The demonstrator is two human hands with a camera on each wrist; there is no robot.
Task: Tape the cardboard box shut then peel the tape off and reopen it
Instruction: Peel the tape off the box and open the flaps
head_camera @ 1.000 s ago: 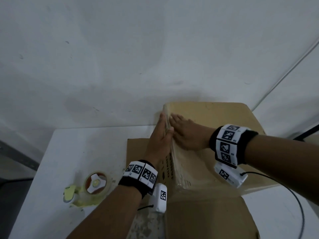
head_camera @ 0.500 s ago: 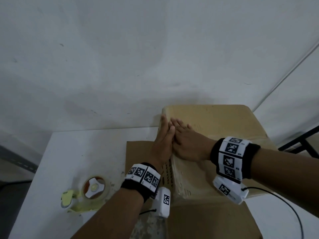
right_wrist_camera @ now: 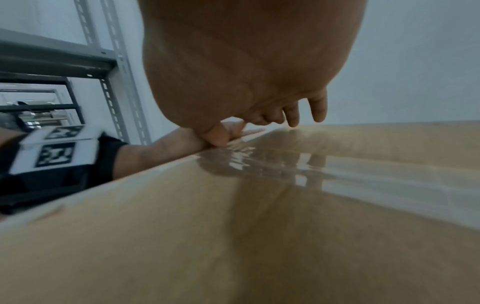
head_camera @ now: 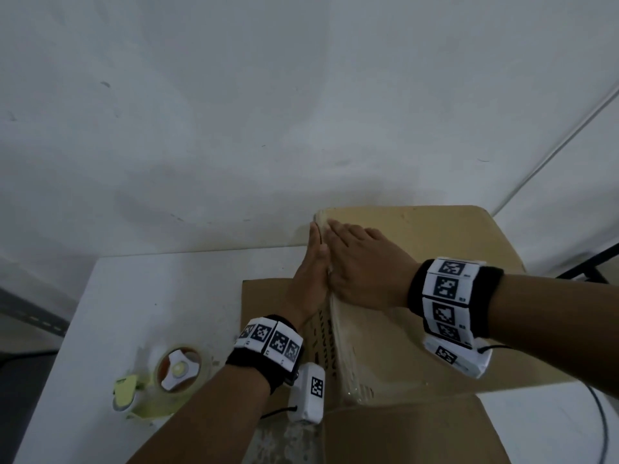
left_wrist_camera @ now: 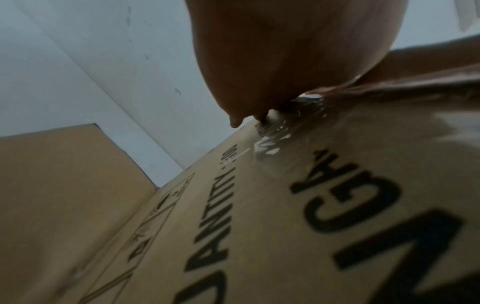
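A brown cardboard box [head_camera: 435, 236] stands on the white table, its top shut. Clear shiny tape [head_camera: 348, 346] runs along the box's left top edge and folds over onto the printed side [left_wrist_camera: 337, 205]. My left hand [head_camera: 313, 262] lies flat with straight fingers against that side, pressing the tape just under the edge. From above, my right hand [head_camera: 361, 259] presses flat on the taped strip [right_wrist_camera: 259, 158] of the top, its fingers straight and reaching toward the far corner. The two hands touch each other along the edge.
A tape dispenser [head_camera: 170, 373] with a roll of tape lies on the white table [head_camera: 150, 296] at the front left. Loose flaps of cardboard [head_camera: 264, 296] lie open at the box's base, left and front. A white wall stands close behind; a cable [head_camera: 603, 420] hangs right.
Both hands have slid together along the taped edge, away from me toward the box's far corner. The dispenser has not moved.
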